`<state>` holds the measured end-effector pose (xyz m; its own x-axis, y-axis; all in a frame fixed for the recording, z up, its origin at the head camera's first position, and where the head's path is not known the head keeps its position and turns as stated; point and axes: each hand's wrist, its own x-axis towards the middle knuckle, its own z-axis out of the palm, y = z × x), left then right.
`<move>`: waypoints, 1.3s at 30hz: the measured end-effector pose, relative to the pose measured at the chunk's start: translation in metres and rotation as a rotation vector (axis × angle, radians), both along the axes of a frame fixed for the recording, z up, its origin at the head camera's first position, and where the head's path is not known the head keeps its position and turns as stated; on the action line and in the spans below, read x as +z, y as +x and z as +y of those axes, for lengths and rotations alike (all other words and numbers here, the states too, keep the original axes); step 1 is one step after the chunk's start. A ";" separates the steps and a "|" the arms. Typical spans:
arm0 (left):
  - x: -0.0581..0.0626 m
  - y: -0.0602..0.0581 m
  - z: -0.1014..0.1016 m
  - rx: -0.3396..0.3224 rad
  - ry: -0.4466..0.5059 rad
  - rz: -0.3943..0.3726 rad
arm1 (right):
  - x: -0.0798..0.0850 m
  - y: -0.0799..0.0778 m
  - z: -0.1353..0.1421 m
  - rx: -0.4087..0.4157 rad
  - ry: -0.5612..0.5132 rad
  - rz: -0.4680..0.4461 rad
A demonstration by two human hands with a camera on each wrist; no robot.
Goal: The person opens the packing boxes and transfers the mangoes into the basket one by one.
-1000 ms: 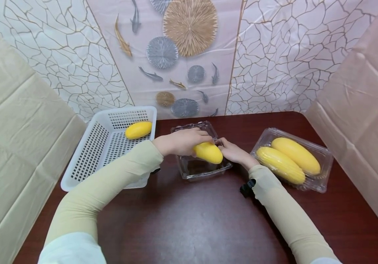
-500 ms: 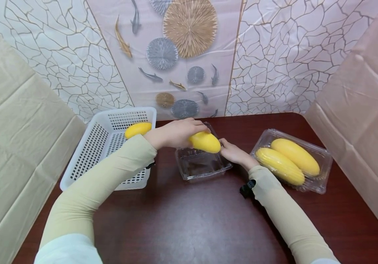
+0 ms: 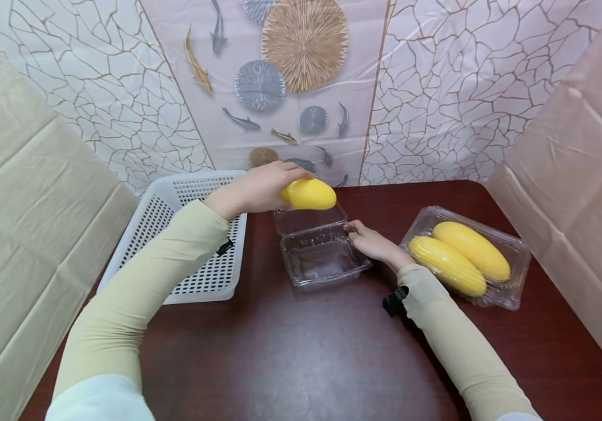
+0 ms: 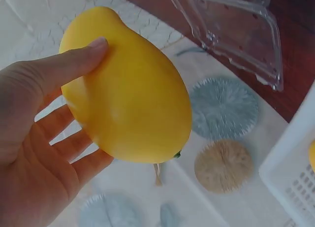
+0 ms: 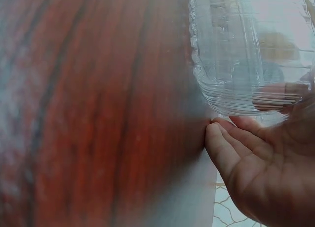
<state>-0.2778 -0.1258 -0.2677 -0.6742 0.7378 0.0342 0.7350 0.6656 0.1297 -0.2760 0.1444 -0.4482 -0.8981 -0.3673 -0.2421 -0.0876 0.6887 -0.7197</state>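
My left hand point(image 3: 259, 186) grips a yellow mango point(image 3: 308, 194), raised above the opened lid of a clear plastic clamshell box point(image 3: 327, 275). In the left wrist view the thumb lies across the mango point(image 4: 133, 99) and the other fingers are behind it. The box has its lid tilted back toward the wall, and its tray holds nothing. At the tray's right back corner, my right hand point(image 3: 372, 241) holds the edge. The right wrist view shows its fingertips point(image 5: 216, 131) close to the tabletop, beside the ridged plastic wall.
A white perforated basket point(image 3: 232, 257) stands at left, partly behind the left forearm; a bit of another mango point(image 4: 312, 154) shows in it. On the right, a clear box point(image 3: 516, 275) holds two long yellow fruits point(image 3: 471, 248). A patterned cloth wall point(image 3: 438, 117) rises behind the dark table point(image 3: 301, 351).
My left hand has lifted the mango up and leftward, away from over the tray toward the back wall. The right hand has stayed at the box corner.
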 end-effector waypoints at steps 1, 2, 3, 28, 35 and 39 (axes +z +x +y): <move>0.001 -0.002 -0.004 0.007 0.013 0.002 | 0.000 0.000 0.000 -0.004 -0.001 -0.001; 0.002 -0.003 -0.008 0.017 0.027 0.001 | 0.000 0.000 0.000 -0.003 -0.001 0.004; 0.003 -0.004 -0.013 0.030 0.040 0.001 | -0.001 0.000 0.000 0.000 -0.001 0.007; -0.006 -0.020 -0.150 0.555 0.215 -0.108 | -0.001 -0.002 0.001 -0.004 0.008 -0.001; -0.021 -0.021 -0.170 0.657 0.249 -0.148 | 0.000 -0.002 0.002 -0.003 0.005 0.010; -0.032 -0.017 -0.178 0.723 0.219 -0.163 | -0.001 0.001 0.002 0.005 0.010 0.009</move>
<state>-0.2944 -0.3038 -0.3002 -0.9950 0.0995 -0.0119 0.0873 0.9195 0.3832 -0.2745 0.1460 -0.4494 -0.8983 -0.3693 -0.2379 -0.0974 0.6956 -0.7118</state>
